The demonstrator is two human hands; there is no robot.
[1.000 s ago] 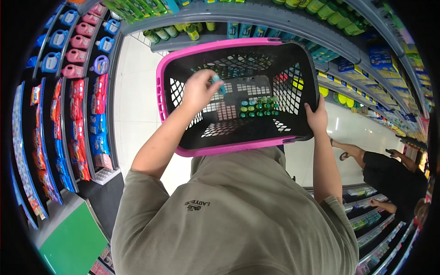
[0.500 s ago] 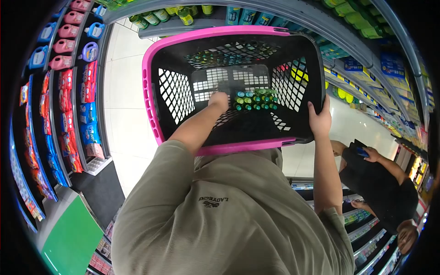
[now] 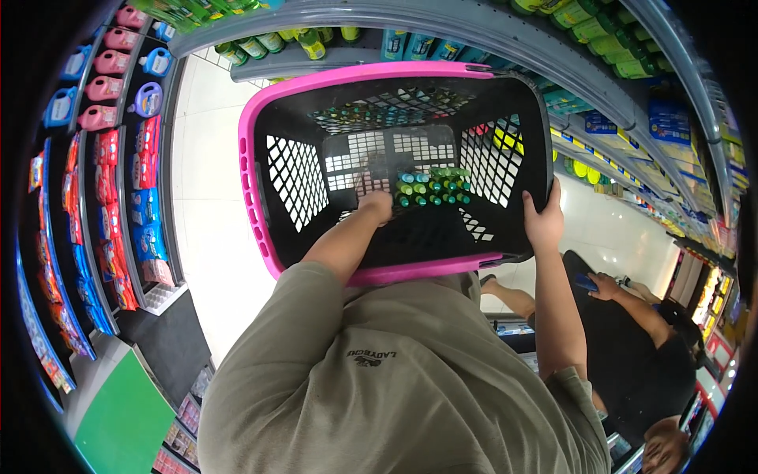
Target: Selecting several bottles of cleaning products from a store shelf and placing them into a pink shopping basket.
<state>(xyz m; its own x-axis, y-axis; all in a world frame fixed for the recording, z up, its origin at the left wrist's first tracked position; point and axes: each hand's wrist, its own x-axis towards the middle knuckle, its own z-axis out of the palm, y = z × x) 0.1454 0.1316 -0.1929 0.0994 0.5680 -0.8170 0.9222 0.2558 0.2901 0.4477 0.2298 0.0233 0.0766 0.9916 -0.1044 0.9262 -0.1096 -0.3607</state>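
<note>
A black shopping basket with a pink rim is tipped so that its mouth faces me. My left hand reaches inside with its fingers curled closed; what they hold, if anything, is hidden. Just right of that hand, several small bottles with green and light blue caps stand grouped in rows on the basket's bottom. The basket's right edge is gripped by my right hand, thumb on the near side and fingers wrapped behind it.
Shelves of green bottles and blue-green packs run along the far side. To the left is a rack with pink jugs and red and blue bags. A person in black with a dark blue object is close at my right.
The left hand has drawn toward me inside the basket. The basket sits slightly lower in view. The person in black has come nearer on my right.
</note>
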